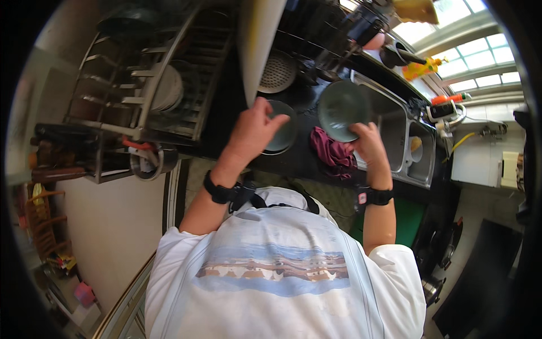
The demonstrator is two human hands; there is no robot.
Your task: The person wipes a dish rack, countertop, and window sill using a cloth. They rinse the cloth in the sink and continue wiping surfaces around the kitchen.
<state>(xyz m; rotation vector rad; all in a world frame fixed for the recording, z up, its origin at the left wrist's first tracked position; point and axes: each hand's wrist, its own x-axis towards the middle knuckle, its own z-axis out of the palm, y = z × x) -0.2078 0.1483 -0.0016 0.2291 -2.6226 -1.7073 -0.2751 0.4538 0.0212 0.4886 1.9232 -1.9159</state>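
My right hand grips the lower rim of a greenish glass plate, which is tilted over the edge of the sink. Just below it, a crumpled maroon cloth lies on the black counter. My left hand is over a second greenish plate, thumb and fingers apart and nothing seen between them. A pale rim shows beneath that plate, so something seems to be stacked under it. The hand covers the plate's left part.
A metal dish rack with white plates stands left. A pale upright panel rises beside my left hand. Behind are a perforated metal strainer and utensils. The steel double-bowl sink is right, with a yellow bottle above it.
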